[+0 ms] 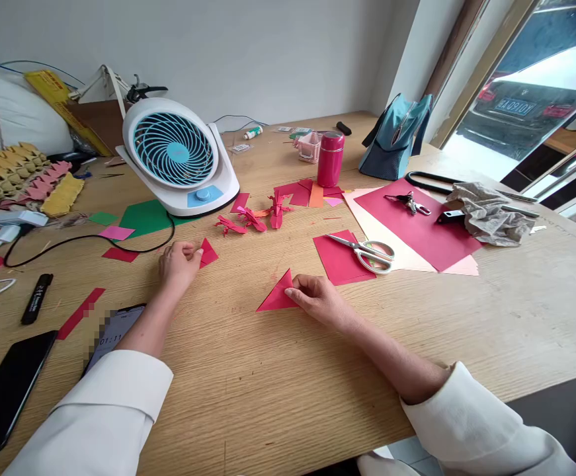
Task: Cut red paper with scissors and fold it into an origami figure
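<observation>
Over the wooden table [248,370], my left hand [179,263] pinches a small folded red paper [209,254] by its left side. To the right and a little nearer, my right hand [316,297] grips the right corner of a larger red paper triangle [278,295] between thumb and fingers. The two papers are apart. Behind them stand several folded red paper figures [255,219]. White-handled scissors [367,251] lie on a red paper square [334,254], to the right of and behind my right hand.
A white fan [176,152] stands at the back left, its black cable [139,250] crossing the left side. Two phones [12,390] and a black marker [36,299] lie at left. A pink flask [330,160], blue bag [397,139] and large red sheet [416,228] are behind and right.
</observation>
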Tool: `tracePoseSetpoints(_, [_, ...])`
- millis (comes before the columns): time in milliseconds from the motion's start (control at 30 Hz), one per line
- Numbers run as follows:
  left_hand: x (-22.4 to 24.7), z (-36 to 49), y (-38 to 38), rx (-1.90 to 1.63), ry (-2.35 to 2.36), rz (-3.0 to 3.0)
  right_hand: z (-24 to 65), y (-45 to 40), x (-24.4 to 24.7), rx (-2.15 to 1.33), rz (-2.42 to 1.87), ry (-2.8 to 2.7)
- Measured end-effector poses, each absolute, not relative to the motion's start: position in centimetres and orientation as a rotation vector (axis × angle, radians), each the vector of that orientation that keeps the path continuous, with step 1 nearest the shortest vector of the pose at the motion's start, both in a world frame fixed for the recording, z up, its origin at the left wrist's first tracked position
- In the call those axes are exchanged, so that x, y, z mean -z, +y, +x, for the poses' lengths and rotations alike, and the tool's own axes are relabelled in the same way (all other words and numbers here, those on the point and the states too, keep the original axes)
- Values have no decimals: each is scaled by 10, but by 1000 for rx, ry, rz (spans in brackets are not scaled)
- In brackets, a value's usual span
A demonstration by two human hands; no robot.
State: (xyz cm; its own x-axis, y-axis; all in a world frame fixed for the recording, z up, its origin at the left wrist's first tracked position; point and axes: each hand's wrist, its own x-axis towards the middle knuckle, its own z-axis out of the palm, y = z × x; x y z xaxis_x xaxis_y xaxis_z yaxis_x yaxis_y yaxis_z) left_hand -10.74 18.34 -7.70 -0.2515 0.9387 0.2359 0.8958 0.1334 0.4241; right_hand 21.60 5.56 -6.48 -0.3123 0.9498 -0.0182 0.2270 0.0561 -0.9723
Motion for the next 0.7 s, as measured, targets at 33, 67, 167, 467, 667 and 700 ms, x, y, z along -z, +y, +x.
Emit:
tracePoseSetpoints(33, [78,-103,181,-755,2270,1864,217,56,65,-1298,-1196,-1633])
tracePoseSetpoints(67, [78,-98,177,-739,2225,1873,217,57,65,-1291,-1192,-1627])
tracePoseSetpoints(167, [77,-77,151,-721,2065,1957,220,61,66,-1298,-1190,-1572])
tracePoseSetpoints(467, [80,12,68,-745,1378,2324,223,65,73,-1331,-1166,-1391])
tracePoseSetpoints(667, [74,12,68,-904,1170,1614,222,64,70,-1330,-1188,-1402])
tracePoseSetpoints(700, [71,11,67,-882,1112,1561,221,63,70,-1326,-1200,-1422])
